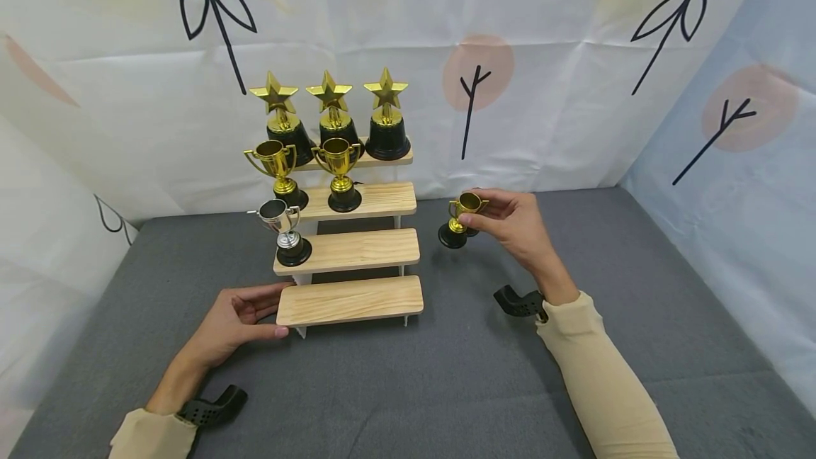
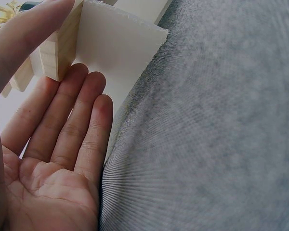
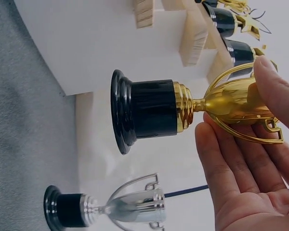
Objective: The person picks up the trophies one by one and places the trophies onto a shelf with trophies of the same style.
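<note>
The gripped cup (image 3: pixel 233 101) looks polished metallic, its base (image 3: pixel 151 108) glossy plastic. Below the right hand (image 1: pixel 515 225) lies matt cloth (image 1: pixel 459 360)

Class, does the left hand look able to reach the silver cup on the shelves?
Probably yes: the left hand is at the bottom shelf, and nothing visible stands between it and the silver cup.

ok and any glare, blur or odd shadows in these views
Head: even light, soft shadow on the grey tabletop beside the right sleeve; left wrist: tabletop texture blurs toward the right edge, top-left corner washed out; right wrist: highlights on the held gold trophy.
</note>
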Motion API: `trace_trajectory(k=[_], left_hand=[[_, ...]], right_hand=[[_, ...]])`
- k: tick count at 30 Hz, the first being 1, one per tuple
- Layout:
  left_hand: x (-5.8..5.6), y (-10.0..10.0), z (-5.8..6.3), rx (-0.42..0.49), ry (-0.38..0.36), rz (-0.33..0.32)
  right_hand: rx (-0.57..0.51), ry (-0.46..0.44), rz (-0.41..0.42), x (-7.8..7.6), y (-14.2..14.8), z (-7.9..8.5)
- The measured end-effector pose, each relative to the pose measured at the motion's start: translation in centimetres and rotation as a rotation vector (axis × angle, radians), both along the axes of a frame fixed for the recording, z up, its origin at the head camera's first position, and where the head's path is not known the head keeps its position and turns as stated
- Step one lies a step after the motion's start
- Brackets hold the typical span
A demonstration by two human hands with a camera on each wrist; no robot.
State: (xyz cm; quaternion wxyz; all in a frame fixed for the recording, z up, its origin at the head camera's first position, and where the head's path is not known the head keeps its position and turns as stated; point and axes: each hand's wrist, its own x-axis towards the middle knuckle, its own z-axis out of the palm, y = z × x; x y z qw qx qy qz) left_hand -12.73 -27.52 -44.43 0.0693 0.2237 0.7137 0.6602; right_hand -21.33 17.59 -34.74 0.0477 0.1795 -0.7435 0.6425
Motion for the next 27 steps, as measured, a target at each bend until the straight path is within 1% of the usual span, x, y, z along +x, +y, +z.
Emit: trace_trajectory(k=[8, 14, 21, 27], left_hand=[[0.1, 0.0, 0.1, -0.006, -0.005, 0.006], [0.0, 0.0, 0.1, -0.003, -0.007, 0.006], [0.0, 0.0, 0.0, -0.007, -0.007, 0.009], [0.0, 0.0, 0.0, -0.006, -0.009, 0.006]], right_hand=[[-0.03, 0.033, 0.017, 0.5, -0.1, 0.7], [-0.06, 0.05, 0.003, 0.8, -0.2, 1.2], [-0.057, 0.08, -0.017, 1.1, -0.3, 1.8], [-0.11, 0.081, -0.009, 1.4, -0.5, 2.2]])
